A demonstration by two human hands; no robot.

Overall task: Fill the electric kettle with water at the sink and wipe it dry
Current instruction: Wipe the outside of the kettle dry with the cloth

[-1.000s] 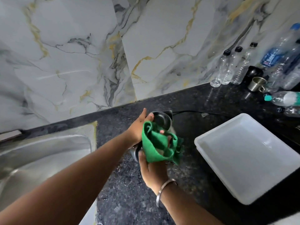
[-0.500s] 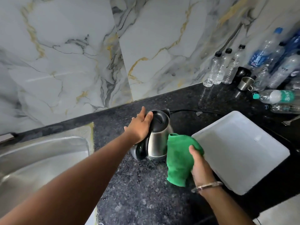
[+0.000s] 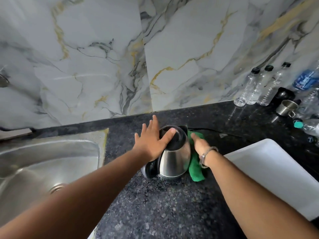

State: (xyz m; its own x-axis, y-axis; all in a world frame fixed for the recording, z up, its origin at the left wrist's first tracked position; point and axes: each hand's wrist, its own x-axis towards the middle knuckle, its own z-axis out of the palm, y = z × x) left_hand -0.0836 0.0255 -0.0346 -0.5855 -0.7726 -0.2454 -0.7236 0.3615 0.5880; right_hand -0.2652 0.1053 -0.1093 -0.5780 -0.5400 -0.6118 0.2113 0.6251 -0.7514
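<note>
Kettle out of the sink, drying underway: left hand flat on lid, right hand pressing green cloth at its 3 o'clock.

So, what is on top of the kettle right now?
The left hand lies flat on the kettle, its thumb on the black lid. The lid is shut, so the water inside cannot be seen. The right hand presses the green cloth against its side.

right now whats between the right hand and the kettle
The green cloth, pressed by the right hand against the kettle side, seen in the head view.
</note>
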